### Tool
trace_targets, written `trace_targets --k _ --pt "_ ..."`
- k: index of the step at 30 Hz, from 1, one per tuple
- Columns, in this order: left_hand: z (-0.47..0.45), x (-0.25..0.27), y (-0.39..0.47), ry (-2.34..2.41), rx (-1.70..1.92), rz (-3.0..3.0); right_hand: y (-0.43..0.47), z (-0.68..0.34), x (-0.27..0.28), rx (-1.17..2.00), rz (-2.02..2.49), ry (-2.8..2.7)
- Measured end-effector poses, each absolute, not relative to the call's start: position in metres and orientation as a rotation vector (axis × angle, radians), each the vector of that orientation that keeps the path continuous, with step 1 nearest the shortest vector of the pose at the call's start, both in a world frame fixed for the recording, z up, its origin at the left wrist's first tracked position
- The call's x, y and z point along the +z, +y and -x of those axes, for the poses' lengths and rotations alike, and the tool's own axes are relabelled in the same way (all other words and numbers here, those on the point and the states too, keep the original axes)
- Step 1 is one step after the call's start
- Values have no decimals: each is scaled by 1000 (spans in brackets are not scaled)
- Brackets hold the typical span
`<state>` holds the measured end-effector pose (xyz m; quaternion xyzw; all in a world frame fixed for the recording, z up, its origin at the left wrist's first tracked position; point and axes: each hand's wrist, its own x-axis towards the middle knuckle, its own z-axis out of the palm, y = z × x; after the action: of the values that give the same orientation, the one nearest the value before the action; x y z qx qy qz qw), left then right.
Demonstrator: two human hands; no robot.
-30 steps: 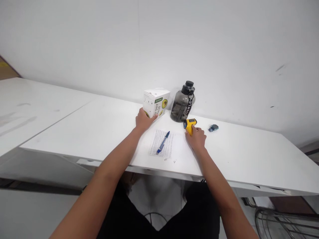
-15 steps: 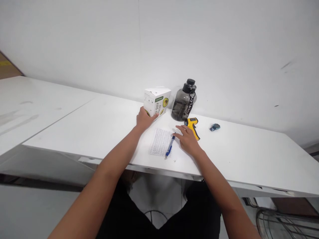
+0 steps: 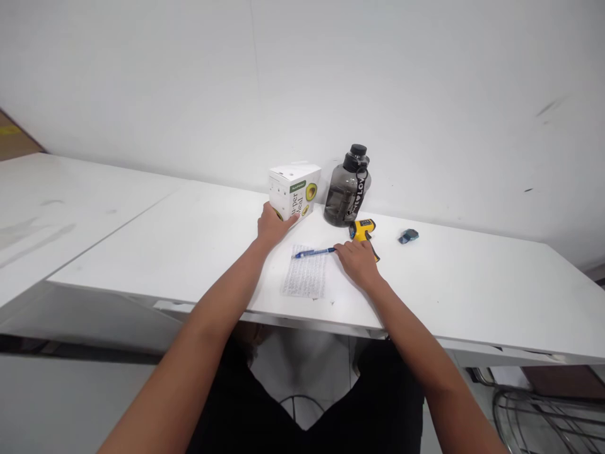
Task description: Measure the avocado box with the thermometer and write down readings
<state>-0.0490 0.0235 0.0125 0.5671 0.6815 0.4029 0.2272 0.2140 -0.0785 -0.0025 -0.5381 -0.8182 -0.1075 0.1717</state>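
Note:
My left hand (image 3: 273,228) is closed around the lower front corner of a white carton (image 3: 286,189) printed with avocados, which stands upright on the table. Between the fingertips of my right hand (image 3: 358,260) is one end of a blue pen (image 3: 314,253). The pen points left over a sheet of handwritten paper (image 3: 305,280); whether it touches the sheet I cannot tell. Just behind my right hand lies a yellow and black infrared thermometer (image 3: 362,229), its handle partly covered by the hand.
A large grey translucent water bottle (image 3: 341,195) with a black cap stands by the wall, right of the carton. Farther right lies a small dark teal object (image 3: 408,236). The white table (image 3: 472,284) has its front edge above my legs; a wire rack (image 3: 543,416) is below right.
My right hand has closed on the pen's end. The pen has swung from a steep slant to nearly level across the paper's top. My left hand stays on the carton.

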Motion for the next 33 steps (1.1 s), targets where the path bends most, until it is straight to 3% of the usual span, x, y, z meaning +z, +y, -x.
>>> trace_targets --k 8,13,20,33 --pt "49 13 22 1864 1113 -1545 -82 -229 8 -101 1600 -1665" --pt "49 14 22 1878 1098 -1556 -87 -220 4 26 1450 -1553" --pt "50 12 24 1904 1027 -1563 -76 -203 -14 580 1308 -1558" --pt "49 15 24 1912 973 -1573 -63 -207 -9 813 1503 -1493"
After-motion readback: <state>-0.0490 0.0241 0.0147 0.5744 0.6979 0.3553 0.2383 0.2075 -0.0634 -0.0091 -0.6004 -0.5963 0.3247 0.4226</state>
